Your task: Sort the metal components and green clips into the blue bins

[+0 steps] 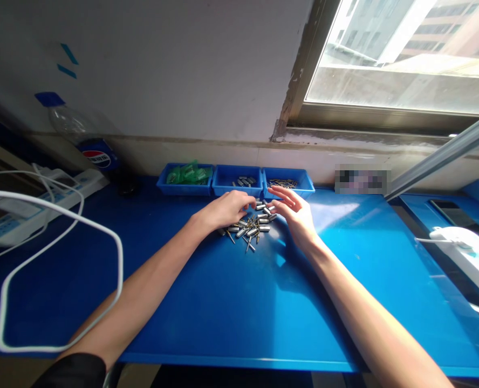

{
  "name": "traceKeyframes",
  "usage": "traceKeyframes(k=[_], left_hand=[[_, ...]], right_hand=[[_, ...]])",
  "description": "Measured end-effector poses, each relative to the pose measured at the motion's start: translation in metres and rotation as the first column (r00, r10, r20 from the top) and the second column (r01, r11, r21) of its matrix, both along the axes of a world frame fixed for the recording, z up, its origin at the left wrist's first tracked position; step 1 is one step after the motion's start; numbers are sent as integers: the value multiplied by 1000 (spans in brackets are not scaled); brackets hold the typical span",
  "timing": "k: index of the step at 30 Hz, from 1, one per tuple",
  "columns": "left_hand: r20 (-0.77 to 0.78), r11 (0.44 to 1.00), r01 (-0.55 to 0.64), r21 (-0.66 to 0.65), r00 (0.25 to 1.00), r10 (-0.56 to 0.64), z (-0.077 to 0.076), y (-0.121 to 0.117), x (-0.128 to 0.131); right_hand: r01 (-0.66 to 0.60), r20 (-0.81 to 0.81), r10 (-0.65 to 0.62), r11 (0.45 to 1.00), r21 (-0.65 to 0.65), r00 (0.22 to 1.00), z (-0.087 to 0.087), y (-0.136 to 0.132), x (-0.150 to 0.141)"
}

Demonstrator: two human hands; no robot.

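A loose pile of short silver metal sleeves [264, 229] and thin brass-and-silver pins [249, 245] lies on the blue tabletop [231, 302]. At the pile's left and far side is my left hand [232, 209], its fingers curled in and closed; whatever they may hold is hidden. My right hand [296, 215] is on the other side, open, with its fingers apart and its thumb close to the sleeves. Just beyond the hands stand three blue bins. The left bin [185, 190] has green plastic pieces, the middle bin [235, 191] silver sleeves, the right bin [294, 192] thin pins.
A cola bottle [97, 153] stands at the back left, by a white power strip [41, 207]. A white cable [120, 258] loops in front of my left forearm. On the right are a metal pole [445, 153], another power strip [470, 253] and a phone [456, 213].
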State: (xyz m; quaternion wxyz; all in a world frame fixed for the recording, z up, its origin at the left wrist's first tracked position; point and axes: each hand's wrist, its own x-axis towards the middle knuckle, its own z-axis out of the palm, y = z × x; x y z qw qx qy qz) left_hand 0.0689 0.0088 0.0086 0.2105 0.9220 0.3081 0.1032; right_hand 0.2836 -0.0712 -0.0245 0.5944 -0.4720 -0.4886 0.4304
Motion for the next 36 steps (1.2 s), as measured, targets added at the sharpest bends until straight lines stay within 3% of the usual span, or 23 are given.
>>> traceKeyframes(k=[7, 13, 17, 23, 26, 36], left_hand=[[-88, 999, 16, 48, 996, -11, 0, 3, -4], [106, 997, 40, 66, 993, -47, 3, 0, 2], [338, 999, 22, -36, 941, -9, 7, -4, 5], [588, 960, -81, -269, 776, 230, 7, -5, 10], [636, 925, -56, -375, 711, 300, 6, -3, 12], [591, 908, -3, -420, 758, 276, 5, -5, 11]], right_hand=[[-23, -19, 23, 1000, -8, 1000, 2, -1, -1], [-24, -29, 24, 1000, -15, 999, 1, 0, 0], [-40, -15, 39, 999, -28, 999, -1, 0, 0], [-56, 84, 58, 998, -25, 995, -3, -1, -1], [-91, 90, 94, 995, -38, 992, -2, -2, -4], [-81, -63, 75, 993, -90, 995, -3, -1, -5]])
